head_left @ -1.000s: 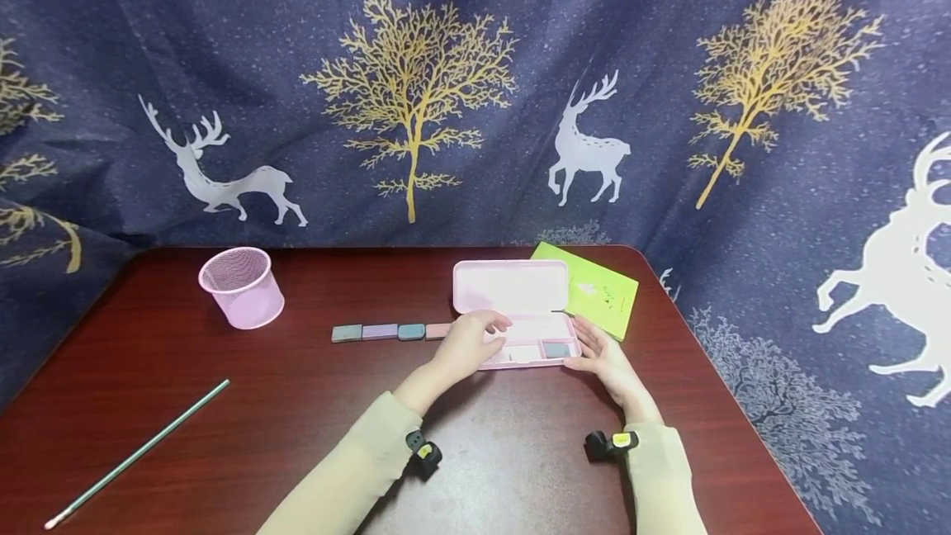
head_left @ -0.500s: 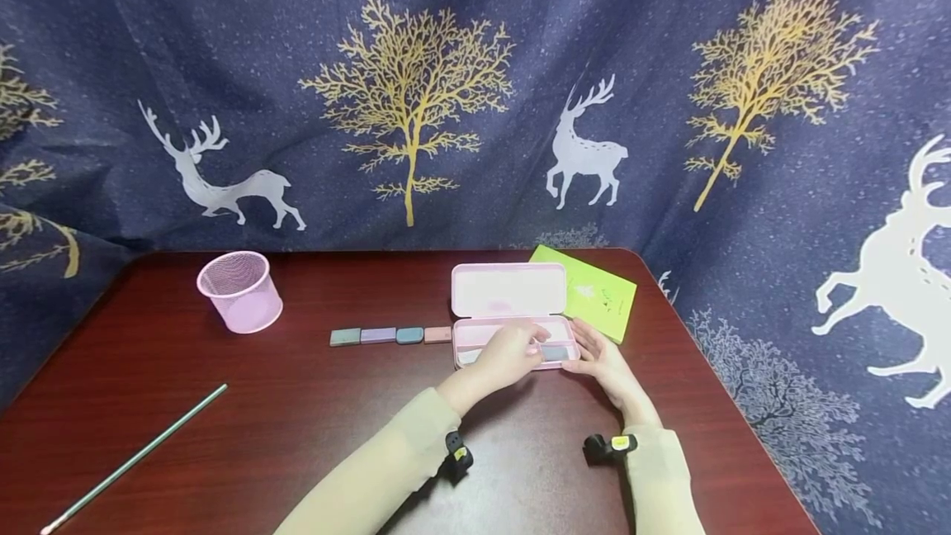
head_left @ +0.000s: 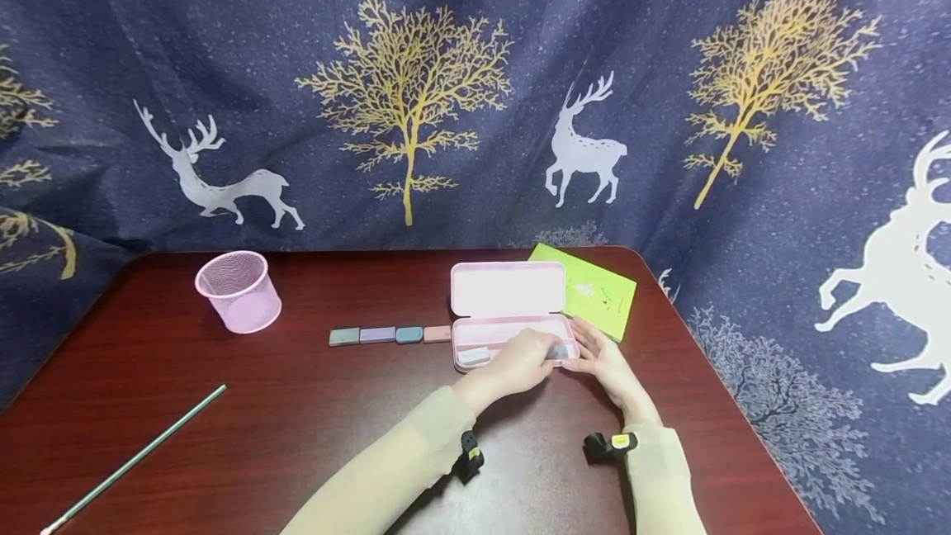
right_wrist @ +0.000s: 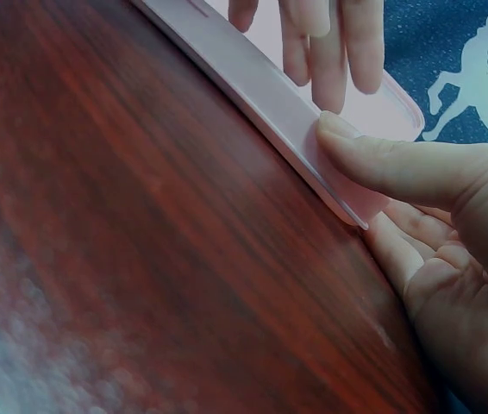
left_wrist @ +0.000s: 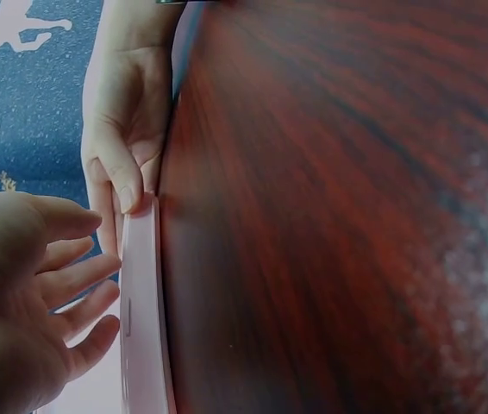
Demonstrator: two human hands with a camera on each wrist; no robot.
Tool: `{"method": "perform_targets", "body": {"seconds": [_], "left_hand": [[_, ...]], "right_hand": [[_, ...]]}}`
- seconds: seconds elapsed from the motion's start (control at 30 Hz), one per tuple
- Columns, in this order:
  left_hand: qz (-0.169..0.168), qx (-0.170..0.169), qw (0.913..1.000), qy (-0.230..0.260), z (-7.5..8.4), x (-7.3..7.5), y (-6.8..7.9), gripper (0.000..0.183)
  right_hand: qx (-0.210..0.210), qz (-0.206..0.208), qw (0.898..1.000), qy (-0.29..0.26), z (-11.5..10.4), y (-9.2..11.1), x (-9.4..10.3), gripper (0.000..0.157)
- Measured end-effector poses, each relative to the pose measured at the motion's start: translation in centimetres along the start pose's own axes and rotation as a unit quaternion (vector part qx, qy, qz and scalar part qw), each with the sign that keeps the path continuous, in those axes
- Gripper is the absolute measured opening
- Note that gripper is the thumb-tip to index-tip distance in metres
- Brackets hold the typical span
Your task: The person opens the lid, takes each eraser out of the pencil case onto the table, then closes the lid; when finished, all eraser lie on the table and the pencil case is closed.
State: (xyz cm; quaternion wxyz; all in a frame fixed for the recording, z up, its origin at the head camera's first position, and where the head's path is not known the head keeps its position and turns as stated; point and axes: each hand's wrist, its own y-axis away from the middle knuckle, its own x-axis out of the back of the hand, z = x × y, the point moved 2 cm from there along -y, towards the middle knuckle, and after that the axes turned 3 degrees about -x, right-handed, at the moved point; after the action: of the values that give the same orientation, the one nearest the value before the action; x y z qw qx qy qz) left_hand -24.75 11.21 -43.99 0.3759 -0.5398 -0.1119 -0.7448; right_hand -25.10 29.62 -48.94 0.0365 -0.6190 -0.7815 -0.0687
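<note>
An open pink pencil case [head_left: 508, 327] lies on the table, its lid tipped back. My left hand [head_left: 520, 360] reaches over its front row of compartments, fingertips at a grey block [head_left: 559, 351] in the right one. In the left wrist view the fingers of my left hand [left_wrist: 20, 293] are spread and loosely bent beside the case's front wall [left_wrist: 143, 302]. At the case's right end, my right hand [head_left: 605, 362] grips the corner; its thumb [right_wrist: 382, 159] presses the front wall and the other fingers lie behind and below. A white block [head_left: 473, 356] sits in the left compartment.
Several small coloured blocks [head_left: 377, 335] form a row left of the case. A pink mesh cup [head_left: 241, 295] stands at the back left, and a thin green pencil [head_left: 141, 456] lies at the front left. Behind the case is a lime-green booklet [head_left: 605, 291].
My left hand has moved right across the case, from its left side to the grey block, uncovering the white block. My right hand has stayed at the right end.
</note>
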Motion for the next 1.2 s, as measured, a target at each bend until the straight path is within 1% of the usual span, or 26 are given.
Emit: {"method": "perform_targets", "body": {"seconds": [0.1,0.17,0.33,0.4,0.53,0.67,0.77,0.9,1.1,1.2], "left_hand": [[-0.006,0.004,0.9998,-0.020,0.0,-0.3,-0.1,0.029],[-0.014,0.012,0.9994,-0.030,0.1,-0.4,-0.2,0.028],[-0.042,0.033,0.9963,-0.068,0.6,-0.6,-0.5,0.022],[-0.053,0.040,0.9941,-0.085,0.8,-0.7,-0.6,0.021],[-0.077,0.062,0.9891,-0.109,1.1,-1.0,-1.0,0.025],[-0.093,0.087,0.9850,-0.116,1.5,-1.0,-1.2,0.027],[-0.096,0.097,0.9837,-0.118,1.7,-1.1,-1.4,0.028],[-0.094,0.100,0.9825,-0.127,1.9,-1.2,-1.5,0.026],[-0.088,0.103,0.9821,-0.131,1.8,-1.4,-1.7,0.021],[-0.079,0.107,0.9830,-0.127,1.6,-1.6,-1.9,0.021]], "right_hand": [[0.002,-0.001,1.000,0.001,-0.1,0.0,0.0,0.087],[0.003,-0.002,1.000,-0.001,-0.1,0.0,0.0,0.086],[0.001,-0.003,1.000,-0.007,-0.2,0.1,0.0,0.085],[-0.004,-0.001,1.000,-0.009,-0.1,0.1,0.0,0.085],[-0.015,0.002,1.000,-0.009,-0.1,0.0,0.0,0.086],[-0.012,0.000,1.000,-0.005,-0.1,0.0,-0.1,0.085],[-0.003,-0.002,1.000,-0.005,-0.1,0.1,0.0,0.084],[0.003,0.000,1.000,-0.006,-0.1,0.0,0.0,0.084],[-0.001,0.003,1.000,-0.007,0.0,-0.1,0.0,0.085],[-0.007,0.003,1.000,-0.012,0.2,-0.1,0.0,0.086]]}}
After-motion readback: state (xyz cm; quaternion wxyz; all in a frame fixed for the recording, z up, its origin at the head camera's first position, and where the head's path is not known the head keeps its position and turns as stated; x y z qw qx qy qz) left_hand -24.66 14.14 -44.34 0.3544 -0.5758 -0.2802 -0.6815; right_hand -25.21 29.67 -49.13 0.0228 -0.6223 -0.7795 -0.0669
